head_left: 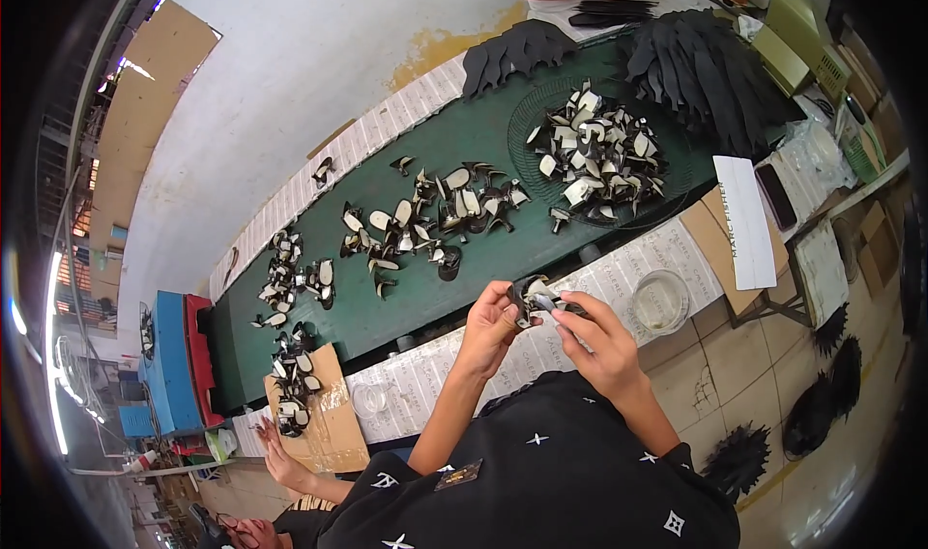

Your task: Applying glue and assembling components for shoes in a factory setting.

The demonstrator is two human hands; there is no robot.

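Close to the table's front edge, my left hand (489, 329) pinches a small shoe heel (525, 298), black and glossy outside and cream on its seat. My right hand (601, 348) reaches in from the other side, thumb and fingers closed at the heel's cream part. A small bluish-grey piece shows by those right fingertips, too small to name. Beyond my hands, several similar heels (462, 201) lie loose on the green conveyor belt (503, 264). More of them are heaped on a round wire-mesh tray (519, 129) at the far right.
Black cut sheets (701, 75) are piled at the back right. A clear round dish (660, 302) and a white card (744, 222) lie right of my hands. Left are a clear tape roll (370, 400) and cardboard (333, 414) holding heels, beside a co-worker's hand (287, 467). Another person works at the top.
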